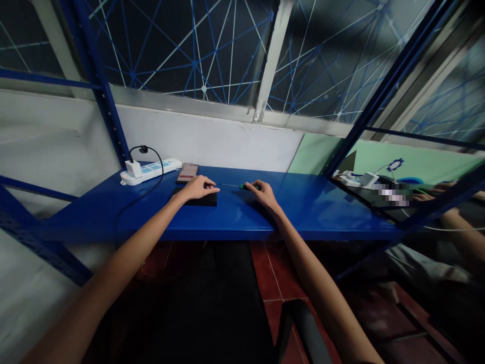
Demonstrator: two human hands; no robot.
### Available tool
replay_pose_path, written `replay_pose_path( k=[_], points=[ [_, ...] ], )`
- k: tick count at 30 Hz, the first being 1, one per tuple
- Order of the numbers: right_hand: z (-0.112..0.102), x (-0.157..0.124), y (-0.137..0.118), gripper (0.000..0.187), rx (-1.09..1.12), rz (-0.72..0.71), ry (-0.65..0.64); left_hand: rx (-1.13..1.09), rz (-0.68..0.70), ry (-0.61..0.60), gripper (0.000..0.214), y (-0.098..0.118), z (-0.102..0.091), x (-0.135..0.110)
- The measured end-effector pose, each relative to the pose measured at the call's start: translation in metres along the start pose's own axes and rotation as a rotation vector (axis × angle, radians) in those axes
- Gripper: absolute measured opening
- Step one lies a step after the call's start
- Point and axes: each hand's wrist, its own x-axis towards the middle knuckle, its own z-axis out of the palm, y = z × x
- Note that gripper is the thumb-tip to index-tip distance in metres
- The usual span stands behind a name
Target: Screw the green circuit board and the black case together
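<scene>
My right hand (263,193) is closed round the green handle of a screwdriver (242,186). Its thin shaft points left, lying roughly level above the blue tabletop, with the tip close to the fingers of my left hand (197,188). That hand is held over a flat black object (204,199), its thumb stretched forward and its fingers bent. Whatever may be between those fingertips is too small to make out. Just behind the left hand lies a phone (188,173) with a lit screen.
A white power strip (151,171) with a plugged-in charger and black cable stands at the back left of the blue table (303,202). Blue metal posts (344,136) frame both sides. At the far right, another person's hands (424,196) are at a dark surface with cables.
</scene>
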Motion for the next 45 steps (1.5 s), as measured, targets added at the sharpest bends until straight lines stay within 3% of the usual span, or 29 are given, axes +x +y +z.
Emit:
replay_pose_path(
  k=[4,11,22,45],
  points=[
    [0.002,-0.001,-0.003,0.052,0.138,-0.012,-0.047,-0.013,0.002,0.093,0.045,-0.005,0.002,0.003],
    [0.002,-0.003,-0.005,0.053,0.151,-0.016,-0.097,0.021,0.033,0.143,0.036,-0.006,0.003,0.003],
    [0.001,-0.005,-0.010,0.051,0.147,-0.027,-0.083,0.010,0.057,0.139,0.024,-0.008,0.007,0.005],
    [0.001,-0.005,-0.008,0.052,0.102,-0.051,-0.088,0.014,0.085,0.154,0.022,-0.009,0.007,0.005]
  ],
)
